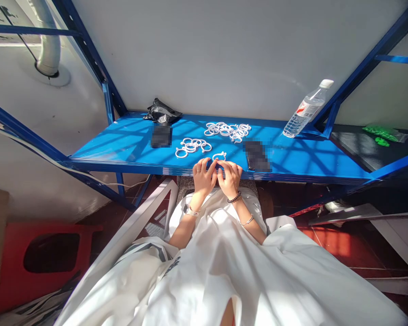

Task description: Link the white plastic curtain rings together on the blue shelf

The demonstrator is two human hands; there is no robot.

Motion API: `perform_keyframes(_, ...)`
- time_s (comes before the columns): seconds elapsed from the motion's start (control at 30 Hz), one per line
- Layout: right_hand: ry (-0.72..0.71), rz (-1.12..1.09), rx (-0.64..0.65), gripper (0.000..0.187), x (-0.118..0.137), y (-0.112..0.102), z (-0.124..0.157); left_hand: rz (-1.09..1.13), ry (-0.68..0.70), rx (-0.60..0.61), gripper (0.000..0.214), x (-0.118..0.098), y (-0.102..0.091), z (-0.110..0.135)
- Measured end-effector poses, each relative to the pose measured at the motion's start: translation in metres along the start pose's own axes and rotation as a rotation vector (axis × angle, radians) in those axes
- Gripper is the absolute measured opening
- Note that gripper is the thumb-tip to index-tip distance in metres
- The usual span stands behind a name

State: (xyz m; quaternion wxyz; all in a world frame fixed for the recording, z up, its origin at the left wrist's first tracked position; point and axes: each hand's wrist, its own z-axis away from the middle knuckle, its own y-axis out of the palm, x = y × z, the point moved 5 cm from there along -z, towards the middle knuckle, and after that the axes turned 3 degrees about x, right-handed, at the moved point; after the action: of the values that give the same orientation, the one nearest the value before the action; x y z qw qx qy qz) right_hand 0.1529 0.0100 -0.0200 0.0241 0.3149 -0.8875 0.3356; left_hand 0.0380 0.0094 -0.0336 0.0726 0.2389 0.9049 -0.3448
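Note:
A white plastic curtain ring [223,155] with a small eyelet shows just beyond my fingertips at the front edge of the blue shelf [129,149]. My left hand [204,177] and my right hand [229,176] meet there, fingers bent and closed on the ring's near side. Where the fingertips press is partly hidden by the hands. Several similar rings [191,146] lie in a loose group ahead and to the left. A larger pile of white rings [226,130] sits farther back, slightly right.
A dark phone-like item [258,156], blurred out, lies right of my hands. Another blurred dark item [161,136] is at left, before a black plastic bag [161,111]. A water bottle [306,111] stands at right. Blue metal posts [98,68] frame the shelf.

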Motion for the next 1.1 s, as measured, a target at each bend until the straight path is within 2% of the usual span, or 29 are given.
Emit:
perform_keyframes(0.23,-0.004,-0.021,-0.031,0.028,-0.0002,-0.0004,0.0010,0.007,0.009,-0.008,0.039,0.0005,0.0009,0.0008)
perform_keyframes(0.47,0.015,-0.076,-0.061,0.038,-0.0040,0.0018,0.0052,-0.008,0.003,0.003,0.036,0.0005,0.0007,0.0012)
perform_keyframes(0.77,-0.002,-0.069,-0.105,0.030,-0.0025,0.0000,0.0051,0.017,-0.006,-0.006,0.034,0.0006,0.0006,0.0006)
perform_keyframes(1.1,0.016,0.007,-0.037,0.030,0.0010,-0.0004,0.0034,0.012,-0.002,-0.014,0.033,0.0025,0.0032,0.0011)
